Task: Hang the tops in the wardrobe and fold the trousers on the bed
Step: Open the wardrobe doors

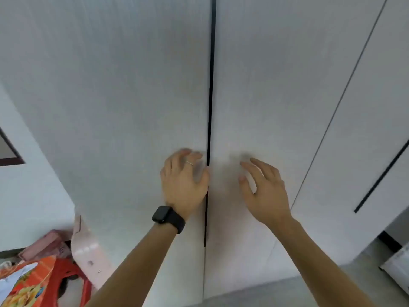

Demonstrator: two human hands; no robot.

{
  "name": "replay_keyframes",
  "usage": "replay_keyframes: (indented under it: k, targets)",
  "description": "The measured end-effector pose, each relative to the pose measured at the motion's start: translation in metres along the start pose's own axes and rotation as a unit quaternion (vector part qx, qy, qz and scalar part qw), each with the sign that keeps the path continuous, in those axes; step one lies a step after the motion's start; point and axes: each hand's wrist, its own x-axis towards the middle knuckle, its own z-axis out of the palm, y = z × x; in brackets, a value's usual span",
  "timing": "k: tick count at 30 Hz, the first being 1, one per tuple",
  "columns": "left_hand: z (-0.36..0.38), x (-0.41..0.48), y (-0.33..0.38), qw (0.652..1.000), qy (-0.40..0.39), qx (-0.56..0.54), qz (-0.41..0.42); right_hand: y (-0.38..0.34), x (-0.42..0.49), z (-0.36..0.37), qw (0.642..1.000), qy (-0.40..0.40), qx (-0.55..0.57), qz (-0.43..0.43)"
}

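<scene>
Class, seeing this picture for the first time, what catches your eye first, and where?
The left hand and right hand, both open, reach to the closed white wardrobe doors, either side of the dark central gap. A black watch sits on the left wrist; bright orange packaging lies bottom left.

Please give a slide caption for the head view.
Left hand and right hand near the gap between closed white wardrobe doors.
</scene>
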Motion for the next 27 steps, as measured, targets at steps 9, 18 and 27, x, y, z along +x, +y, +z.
replay_keyframes:
  k: [9,18,27]
  targets:
    - [0.03,0.091,0.016,0.975,0.18,0.12,0.043,-0.022,0.168,0.006,0.972,0.174,-0.064,-0.145]
    - [0.029,0.094,0.031,0.97,0.128,0.205,-0.009,0.005,0.215,0.035,0.928,0.276,-0.127,-0.215]
    - [0.017,0.082,0.055,0.967,0.13,0.216,-0.023,0.018,0.221,0.032,0.909,0.301,-0.091,-0.274]
